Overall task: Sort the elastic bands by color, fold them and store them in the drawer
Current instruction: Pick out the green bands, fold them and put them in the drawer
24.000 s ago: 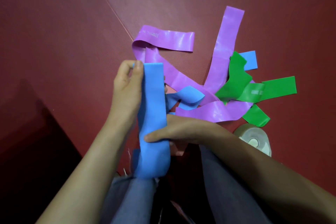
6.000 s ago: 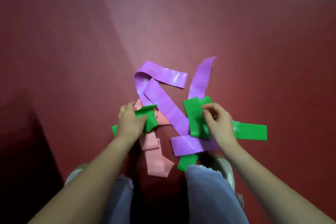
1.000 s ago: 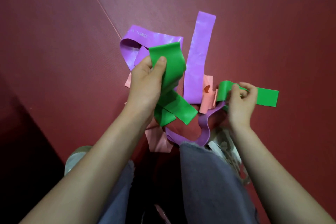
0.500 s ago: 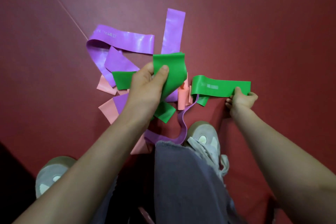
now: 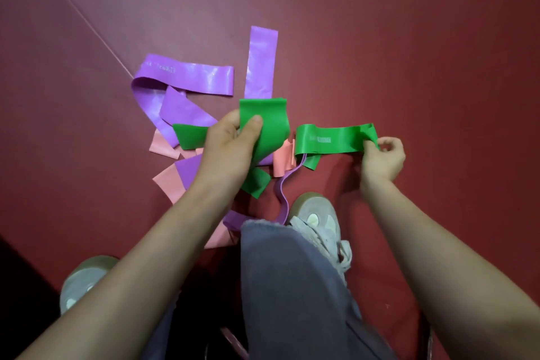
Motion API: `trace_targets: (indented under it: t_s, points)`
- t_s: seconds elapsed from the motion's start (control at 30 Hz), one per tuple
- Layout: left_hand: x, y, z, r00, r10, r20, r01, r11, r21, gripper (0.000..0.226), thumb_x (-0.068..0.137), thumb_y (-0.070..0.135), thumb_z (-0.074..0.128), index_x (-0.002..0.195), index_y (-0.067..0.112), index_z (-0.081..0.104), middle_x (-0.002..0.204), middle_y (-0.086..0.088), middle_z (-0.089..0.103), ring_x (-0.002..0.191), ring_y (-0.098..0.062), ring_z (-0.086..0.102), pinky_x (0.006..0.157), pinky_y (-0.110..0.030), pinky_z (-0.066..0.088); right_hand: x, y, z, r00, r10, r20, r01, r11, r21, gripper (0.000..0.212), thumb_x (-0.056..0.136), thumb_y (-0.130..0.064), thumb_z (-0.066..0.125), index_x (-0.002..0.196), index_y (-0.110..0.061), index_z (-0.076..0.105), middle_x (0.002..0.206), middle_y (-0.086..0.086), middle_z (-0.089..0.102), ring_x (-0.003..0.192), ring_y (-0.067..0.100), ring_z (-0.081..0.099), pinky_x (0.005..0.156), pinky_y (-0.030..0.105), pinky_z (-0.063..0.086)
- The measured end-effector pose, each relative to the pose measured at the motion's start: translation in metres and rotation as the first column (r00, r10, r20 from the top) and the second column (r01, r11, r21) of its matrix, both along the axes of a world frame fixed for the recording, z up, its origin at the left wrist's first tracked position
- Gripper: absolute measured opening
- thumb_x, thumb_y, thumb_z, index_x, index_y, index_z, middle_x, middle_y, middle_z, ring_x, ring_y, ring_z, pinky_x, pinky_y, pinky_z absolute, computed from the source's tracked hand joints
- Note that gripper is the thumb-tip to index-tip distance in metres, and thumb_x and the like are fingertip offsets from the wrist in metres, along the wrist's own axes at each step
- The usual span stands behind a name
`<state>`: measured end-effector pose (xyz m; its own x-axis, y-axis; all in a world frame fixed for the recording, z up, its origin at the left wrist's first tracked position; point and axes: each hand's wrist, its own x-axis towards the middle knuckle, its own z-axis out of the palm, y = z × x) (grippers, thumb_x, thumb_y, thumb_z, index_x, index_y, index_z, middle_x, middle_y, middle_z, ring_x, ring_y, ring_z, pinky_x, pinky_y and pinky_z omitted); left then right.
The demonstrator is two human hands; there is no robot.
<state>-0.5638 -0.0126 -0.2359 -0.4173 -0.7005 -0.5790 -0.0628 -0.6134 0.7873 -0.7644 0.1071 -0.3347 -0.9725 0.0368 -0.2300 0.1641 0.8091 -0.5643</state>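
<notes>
Sliding out to 3 o'clock, the right hand [image 5: 382, 161] pinches the end of the flat green band [image 5: 330, 139]; the left hand [image 5: 230, 152] grips a bunched green band [image 5: 273, 128], so the greens look nearly gathered.

Purple bands [image 5: 187, 79] glossy rubbery; green bands [image 5: 330, 140] smooth, semi-matt; floor mat [image 5: 409, 38] matt, fine-textured.

- Right of your right hand [image 5: 382, 159], the red floor [image 5: 438, 67] gives open room.
- Left of your left hand [image 5: 230, 149], purple bands [image 5: 187, 79] and pink bands [image 5: 282, 162] clutter the floor.
- Between your hands, the green bands [image 5: 330, 140] you grip fill the gap.
- Beyond the purple bands, the floor is free.
- Nearer you, your shoe [image 5: 314, 213] and trouser leg [image 5: 292, 286] block the way.
</notes>
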Motion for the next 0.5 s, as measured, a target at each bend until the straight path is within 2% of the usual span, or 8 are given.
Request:
trace_targets:
  t_s: [0.07, 0.13, 0.2, 0.27, 0.37, 0.5]
  points:
    - [0.001, -0.004, 0.017, 1.000, 0.002, 0.011, -0.002, 1.000, -0.020, 0.026, 0.093, 0.003, 0.041, 0.080, 0.018, 0.059, 0.051, 0.015, 0.065, 0.051, 0.005, 0.060, 0.055, -0.010, 0.049, 0.016, 0.002, 0.023, 0.974, 0.213, -0.079, -0.214, 0.977, -0.001, 0.025, 0.070, -0.008, 0.062, 0.066, -0.028, 0.047, 0.082, -0.001, 0.045, 0.082, 0.018, 0.046, 0.081, 0.032, 0.040]
    - [0.002, -0.009, 0.043, 1.000, 0.019, -0.003, -0.019, 0.999, -0.046, 0.023, 0.093, 0.002, 0.041, 0.084, 0.013, 0.060, 0.058, 0.010, 0.065, 0.049, 0.004, 0.060, 0.053, -0.011, 0.049, 0.031, 0.000, 0.056, 0.934, 0.339, -0.110, -0.353, 0.923, -0.151, 0.027, 0.071, 0.002, 0.061, 0.070, -0.022, 0.048, 0.081, 0.001, 0.048, 0.078, 0.009, 0.047, 0.075, 0.022, 0.038]
    - [0.005, -0.011, 0.076, 0.999, 0.038, -0.036, -0.041, 0.997, -0.072, 0.018, 0.092, 0.000, 0.039, 0.093, 0.006, 0.056, 0.065, 0.003, 0.061, 0.047, 0.004, 0.058, 0.050, -0.010, 0.048, 0.050, -0.004, 0.098, 0.928, 0.366, -0.076, -0.368, 0.859, -0.357, 0.036, 0.075, 0.007, 0.060, 0.067, -0.024, 0.043, 0.069, -0.004, 0.048, 0.061, -0.005, 0.049, 0.063, 0.010, 0.038]
    - [0.008, -0.009, 0.102, 0.997, 0.049, -0.063, -0.055, 0.994, -0.090, 0.018, 0.093, -0.001, 0.038, 0.092, 0.006, 0.054, 0.068, 0.001, 0.059, 0.046, 0.004, 0.058, 0.050, -0.009, 0.048, 0.068, -0.006, 0.140, 0.912, 0.407, -0.056, -0.383, 0.794, -0.472, 0.037, 0.079, 0.005, 0.061, 0.070, -0.025, 0.041, 0.065, -0.004, 0.044, 0.052, -0.007, 0.045, 0.056, 0.007, 0.037]
    - [0.014, 0.003, 0.142, 0.995, 0.032, -0.092, -0.044, 0.991, -0.128, 0.025, 0.093, 0.000, 0.038, 0.080, 0.014, 0.054, 0.072, -0.001, 0.058, 0.049, 0.004, 0.059, 0.050, -0.011, 0.049, 0.093, -0.006, 0.207, 0.864, 0.497, -0.079, -0.445, 0.683, -0.579, 0.035, 0.079, 0.007, 0.060, 0.074, -0.025, 0.045, 0.065, -0.006, 0.050, 0.055, -0.007, 0.048, 0.057, 0.006, 0.040]
    - [0.022, 0.017, 0.193, 0.994, -0.008, -0.106, -0.018, 0.968, -0.249, 0.028, 0.093, 0.002, 0.041, 0.077, 0.020, 0.056, 0.068, 0.008, 0.062, 0.056, 0.004, 0.058, 0.060, -0.015, 0.050, 0.113, -0.001, 0.289, 0.775, 0.604, -0.185, -0.557, 0.516, -0.651, 0.030, 0.076, 0.003, 0.064, 0.074, -0.025, 0.051, 0.067, -0.025, 0.061, 0.064, -0.009, 0.054, 0.063, 0.006, 0.042]
